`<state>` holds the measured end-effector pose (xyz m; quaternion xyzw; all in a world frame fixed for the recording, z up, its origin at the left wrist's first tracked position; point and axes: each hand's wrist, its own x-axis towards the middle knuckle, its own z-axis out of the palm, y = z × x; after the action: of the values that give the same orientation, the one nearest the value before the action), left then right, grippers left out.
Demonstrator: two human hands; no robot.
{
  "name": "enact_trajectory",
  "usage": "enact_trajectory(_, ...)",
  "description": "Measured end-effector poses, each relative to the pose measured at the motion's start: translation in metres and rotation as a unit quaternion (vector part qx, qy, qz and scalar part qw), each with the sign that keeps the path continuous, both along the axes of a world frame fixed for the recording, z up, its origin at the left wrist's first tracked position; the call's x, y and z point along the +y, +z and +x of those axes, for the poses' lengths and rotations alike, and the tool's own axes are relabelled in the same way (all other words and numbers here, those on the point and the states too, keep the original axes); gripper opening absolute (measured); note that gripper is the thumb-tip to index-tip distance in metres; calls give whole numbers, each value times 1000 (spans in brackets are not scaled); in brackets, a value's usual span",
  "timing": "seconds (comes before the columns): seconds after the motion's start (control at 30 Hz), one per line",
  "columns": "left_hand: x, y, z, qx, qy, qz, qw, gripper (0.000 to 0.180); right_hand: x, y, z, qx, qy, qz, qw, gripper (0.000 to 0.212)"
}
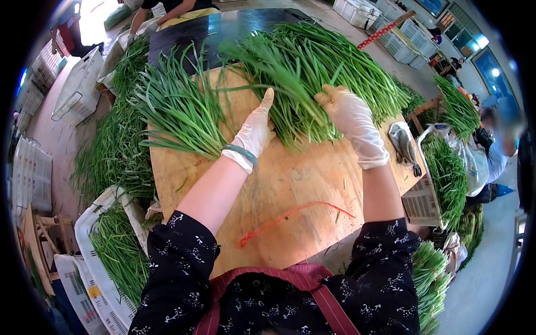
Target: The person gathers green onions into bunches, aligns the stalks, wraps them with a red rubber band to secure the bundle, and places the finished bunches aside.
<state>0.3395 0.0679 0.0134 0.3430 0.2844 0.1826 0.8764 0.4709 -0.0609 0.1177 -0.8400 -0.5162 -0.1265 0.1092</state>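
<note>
My right hand, in a thin white glove, is closed around a small bunch of garlic chives. The bunch is smeared by motion and slants up to the left over a large heap of chives. My left hand, gloved too, with a green bangle at the wrist, has its thumb stretched upward and apart from the fingers, which are partly hidden. Nothing shows in its grip. Left of it lies a smaller pile of chives. Both piles rest on a wooden board.
Red string lies across the board's near part. A dark grey glove sits at its right edge. White crates of greens flank the table, and loose chives heap up at the left. A co-worker's arm reaches in at the far left.
</note>
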Motion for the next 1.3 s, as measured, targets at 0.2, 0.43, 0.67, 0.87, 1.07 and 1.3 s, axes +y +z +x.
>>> enact_trajectory(0.2, -4, 20, 8, 5, -34, 83, 996, 71, -36, -1, -1, -29, -11, 156, 987, 32)
enact_trajectory(0.43, -13, 51, 25, 176, -57, 177, 967, 109, -10, -46, -31, -78, 23, -8, 997, 62)
enact_trajectory(0.67, 11, 34, 14, 221, -96, 343, 908, 109, -1, -65, 24, 153, -67, 42, 985, 37)
enact_trajectory(0.87, 9, 14, 10, 239, 55, 761, 601, 83, -5, -67, 40, 163, -78, 55, 982, 35)
enact_trajectory(1.07, 17, 13, 28, 280, -149, 816, 482, 50, -4, -49, -20, -132, 22, 11, 991, 66)
enact_trajectory(1.3, 35, 25, 26, 138, -9, 785, 604, 45, 0, -90, 20, -73, 1, 41, 996, 59)
